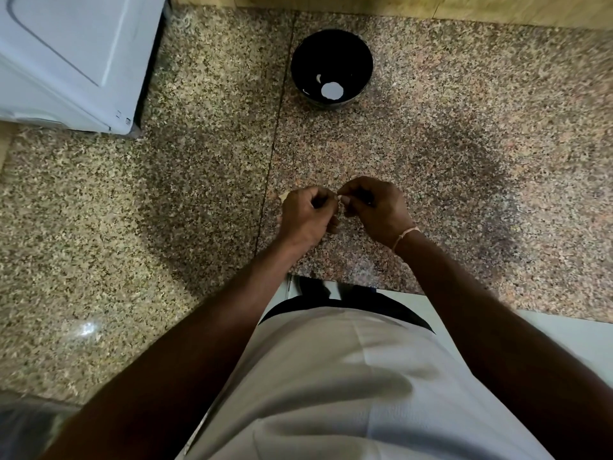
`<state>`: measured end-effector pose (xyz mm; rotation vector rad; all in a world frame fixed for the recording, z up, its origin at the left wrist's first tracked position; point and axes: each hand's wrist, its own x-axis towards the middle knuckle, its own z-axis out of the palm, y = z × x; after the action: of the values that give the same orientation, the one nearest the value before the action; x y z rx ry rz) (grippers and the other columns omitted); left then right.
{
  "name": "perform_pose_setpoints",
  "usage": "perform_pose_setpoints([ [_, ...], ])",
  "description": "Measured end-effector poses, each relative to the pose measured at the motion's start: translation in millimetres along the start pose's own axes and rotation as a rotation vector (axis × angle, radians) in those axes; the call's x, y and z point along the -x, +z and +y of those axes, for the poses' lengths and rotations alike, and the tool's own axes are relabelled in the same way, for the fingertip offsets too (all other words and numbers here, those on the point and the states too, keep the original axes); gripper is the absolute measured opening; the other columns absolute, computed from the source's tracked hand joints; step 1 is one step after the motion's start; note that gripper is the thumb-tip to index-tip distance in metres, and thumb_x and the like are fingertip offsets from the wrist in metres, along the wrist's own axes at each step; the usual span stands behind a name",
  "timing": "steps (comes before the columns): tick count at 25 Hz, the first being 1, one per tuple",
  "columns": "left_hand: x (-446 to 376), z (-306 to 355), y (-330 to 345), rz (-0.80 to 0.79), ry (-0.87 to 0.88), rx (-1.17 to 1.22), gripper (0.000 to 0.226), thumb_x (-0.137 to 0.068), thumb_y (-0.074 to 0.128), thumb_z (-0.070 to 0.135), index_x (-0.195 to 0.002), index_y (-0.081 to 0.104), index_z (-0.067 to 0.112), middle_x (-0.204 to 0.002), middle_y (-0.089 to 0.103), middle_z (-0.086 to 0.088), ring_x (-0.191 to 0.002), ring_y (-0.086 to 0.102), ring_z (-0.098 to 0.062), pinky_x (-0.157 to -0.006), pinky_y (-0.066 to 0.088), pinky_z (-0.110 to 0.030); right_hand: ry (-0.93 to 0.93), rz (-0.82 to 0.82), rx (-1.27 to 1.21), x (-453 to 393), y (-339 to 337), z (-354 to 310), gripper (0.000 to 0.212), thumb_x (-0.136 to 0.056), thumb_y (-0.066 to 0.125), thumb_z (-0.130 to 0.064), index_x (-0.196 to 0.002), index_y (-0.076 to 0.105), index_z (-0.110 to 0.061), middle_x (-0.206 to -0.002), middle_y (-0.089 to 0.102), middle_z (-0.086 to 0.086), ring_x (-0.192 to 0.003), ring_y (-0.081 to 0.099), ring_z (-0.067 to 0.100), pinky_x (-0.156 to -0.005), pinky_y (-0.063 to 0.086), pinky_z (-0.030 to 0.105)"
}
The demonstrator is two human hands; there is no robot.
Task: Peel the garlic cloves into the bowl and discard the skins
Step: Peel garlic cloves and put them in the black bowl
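Observation:
A black bowl [331,66] stands on the speckled granite counter [447,134] at the far middle, with a few small pale pieces on its bottom. Nearer to me, my left hand [306,218] and my right hand [374,209] meet over the counter, fingers curled. Between their fingertips they pinch a small pale garlic clove [339,198], mostly hidden by the fingers. A pale scrap of skin [283,195] shows at the far edge of my left hand.
A white appliance [73,58] stands on the counter at the far left. A wooden strip [398,5] runs along the back. The counter's front edge lies just below my hands, with white cabinet fronts beneath it.

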<state>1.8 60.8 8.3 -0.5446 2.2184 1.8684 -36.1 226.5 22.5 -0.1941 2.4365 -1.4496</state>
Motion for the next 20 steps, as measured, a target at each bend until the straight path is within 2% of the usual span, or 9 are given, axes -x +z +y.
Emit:
perform_pose_setpoints([
  [8,3,7,4,0.0,0.003,0.051,0.012,-0.102,0.067,0.015,-0.091,0.072,0.014,-0.07,0.076,0.0,-0.053,0.071,-0.016,-0.048,0.057,-0.027,0.073,0.052,-0.218,6,3,-4,0.012,-0.095,0.071,-0.002,-0.106,0.074,-0.001,-0.09,0.077,0.01,-0.08,0.077,0.016,-0.075,0.064,0.029],
  [12,5,9,6,-0.006,-0.01,0.104,0.013,-0.103,0.066,0.014,-0.1,0.072,0.002,-0.081,0.076,-0.013,-0.057,0.071,-0.017,-0.051,0.058,-0.029,0.075,0.082,-0.259,12,4,-6,0.016,-0.094,0.07,0.001,-0.109,0.075,-0.003,-0.09,0.078,0.004,-0.083,0.077,0.01,-0.076,0.063,0.026],
  [14,7,9,7,-0.015,-0.005,0.12,0.014,-0.103,0.066,0.014,-0.101,0.072,0.002,-0.086,0.077,-0.017,-0.061,0.071,-0.02,-0.053,0.059,-0.031,0.077,0.093,-0.29,16,5,-5,0.017,-0.093,0.073,-0.001,-0.109,0.076,-0.002,-0.092,0.078,0.006,-0.085,0.077,0.013,-0.078,0.063,0.029],
  [17,10,9,7,-0.049,0.012,0.139,0.013,-0.103,0.066,0.015,-0.097,0.073,0.006,-0.083,0.077,-0.014,-0.062,0.072,-0.023,-0.054,0.06,-0.032,0.085,0.108,-0.324,19,5,-3,0.016,-0.094,0.073,-0.004,-0.11,0.076,-0.001,-0.093,0.079,0.008,-0.086,0.078,0.018,-0.079,0.064,0.033],
  [20,14,10,8,-0.053,-0.005,0.193,0.013,-0.103,0.065,0.016,-0.095,0.071,0.007,-0.076,0.075,-0.008,-0.06,0.07,-0.018,-0.053,0.059,-0.031,0.125,0.138,-0.417,22,8,1,0.015,-0.097,0.069,-0.004,-0.11,0.076,-0.003,-0.091,0.079,0.008,-0.084,0.078,0.02,-0.078,0.064,0.033],
])
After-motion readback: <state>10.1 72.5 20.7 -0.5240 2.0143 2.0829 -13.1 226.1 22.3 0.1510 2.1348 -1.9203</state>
